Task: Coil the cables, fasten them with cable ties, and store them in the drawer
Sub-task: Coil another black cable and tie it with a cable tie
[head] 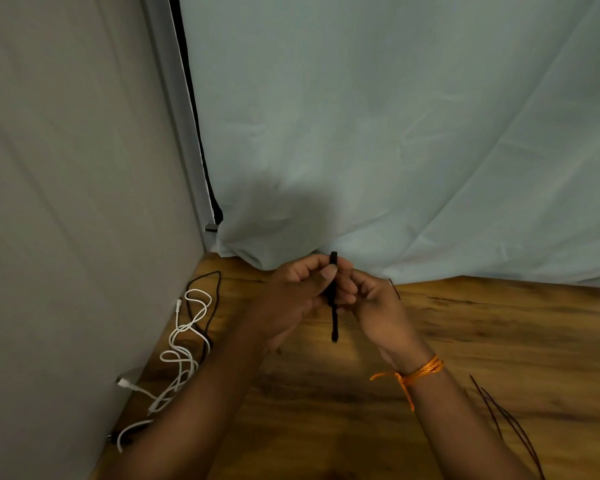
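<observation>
The middle of the black cable (334, 323) is hidden inside the grip of the left hand (297, 296) and right hand (374, 303). The white cable (181, 355) passes behind the left forearm (201, 410), and thin dark cable ties (508, 424) run off the bottom edge.

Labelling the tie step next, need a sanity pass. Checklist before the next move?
1. Grip on the black cable bundle: ok, left hand and right hand both hold it above the table.
2. Tie round the bundle: cannot tell; a thin dark strand sticks out by the right hand.
3. Supply of spare ties: ok, they lie on the table by the right forearm.
4. Coiling of the white cable: not ok, it lies loose and tangled at the left.
5. Coiling of the loose black cable: not ok, it trails beside the white one.
6. Drawer open: cannot tell, not in view.
</observation>
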